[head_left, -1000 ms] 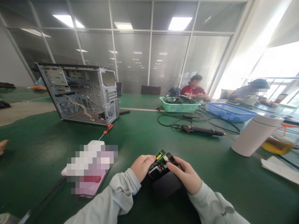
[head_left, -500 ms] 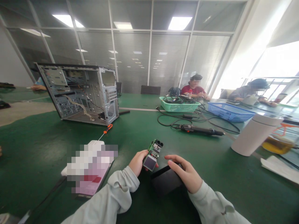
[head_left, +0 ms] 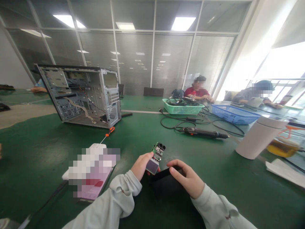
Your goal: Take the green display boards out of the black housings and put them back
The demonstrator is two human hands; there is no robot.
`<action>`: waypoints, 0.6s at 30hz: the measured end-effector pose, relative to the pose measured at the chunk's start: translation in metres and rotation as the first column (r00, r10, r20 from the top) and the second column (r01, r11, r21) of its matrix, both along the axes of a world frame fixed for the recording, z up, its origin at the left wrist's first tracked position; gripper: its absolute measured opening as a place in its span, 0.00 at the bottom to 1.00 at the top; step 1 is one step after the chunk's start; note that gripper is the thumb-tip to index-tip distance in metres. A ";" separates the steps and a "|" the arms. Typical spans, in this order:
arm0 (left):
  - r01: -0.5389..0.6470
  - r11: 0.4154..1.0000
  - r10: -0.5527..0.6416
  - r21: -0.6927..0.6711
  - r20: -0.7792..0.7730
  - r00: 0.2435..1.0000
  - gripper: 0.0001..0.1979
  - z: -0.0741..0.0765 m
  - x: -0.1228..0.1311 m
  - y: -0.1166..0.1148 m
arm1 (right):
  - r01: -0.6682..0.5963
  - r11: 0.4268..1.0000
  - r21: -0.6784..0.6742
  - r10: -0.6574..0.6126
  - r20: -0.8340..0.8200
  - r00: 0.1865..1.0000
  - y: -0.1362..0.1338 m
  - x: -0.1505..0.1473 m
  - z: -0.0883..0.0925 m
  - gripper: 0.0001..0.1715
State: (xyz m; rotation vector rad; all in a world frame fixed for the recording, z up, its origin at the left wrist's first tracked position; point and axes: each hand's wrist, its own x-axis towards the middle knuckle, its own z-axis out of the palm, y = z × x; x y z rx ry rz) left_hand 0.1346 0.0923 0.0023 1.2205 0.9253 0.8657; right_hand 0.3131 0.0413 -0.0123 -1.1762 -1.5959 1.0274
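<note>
The left hand (head_left: 141, 165) pinches a small circuit board (head_left: 158, 152) at its fingertips.

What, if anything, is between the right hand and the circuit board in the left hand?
Nothing visible blocks that gap. The right hand rests on a black case, which lies below the green circuit board held in the left hand.

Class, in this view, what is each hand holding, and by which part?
The left hand grips a small green circuit board by its lower end, beside a grey square module. The right hand's fingers lie on a black casing's edge; a grip cannot be told.
</note>
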 end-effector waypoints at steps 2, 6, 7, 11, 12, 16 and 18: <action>0.005 1.000 -0.005 -0.006 0.006 1.000 0.24 -0.001 0.000 0.001 | -0.075 0.997 0.021 0.075 0.015 0.997 -0.003 0.001 0.003 0.29; 0.022 1.000 -0.021 -0.007 0.018 1.000 0.24 -0.002 -0.001 0.002 | -0.303 0.953 -0.002 0.303 0.006 0.953 -0.007 0.007 0.014 0.40; 0.024 1.000 -0.024 -0.008 0.021 0.999 0.24 -0.002 -0.001 0.002 | -0.334 0.942 0.004 0.334 0.035 0.942 -0.007 0.008 0.018 0.41; 0.028 0.999 -0.027 -0.020 0.021 0.999 0.25 -0.001 -0.001 0.002 | -0.369 0.926 0.081 0.332 0.289 0.898 -0.008 0.012 0.028 0.35; 0.026 0.999 -0.026 -0.021 0.019 0.999 0.25 0.000 -0.001 0.002 | -0.377 0.922 0.086 0.329 0.337 0.882 -0.009 0.013 0.031 0.32; 0.012 1.000 -0.011 -0.018 0.022 1.000 0.24 0.002 0.000 0.000 | -0.342 0.938 0.062 0.270 0.488 0.830 -0.010 0.014 0.036 0.23; 0.003 1.000 -0.003 -0.014 0.030 1.000 0.24 0.002 0.000 0.000 | -0.306 0.950 0.065 0.227 0.532 0.816 -0.011 0.013 0.039 0.20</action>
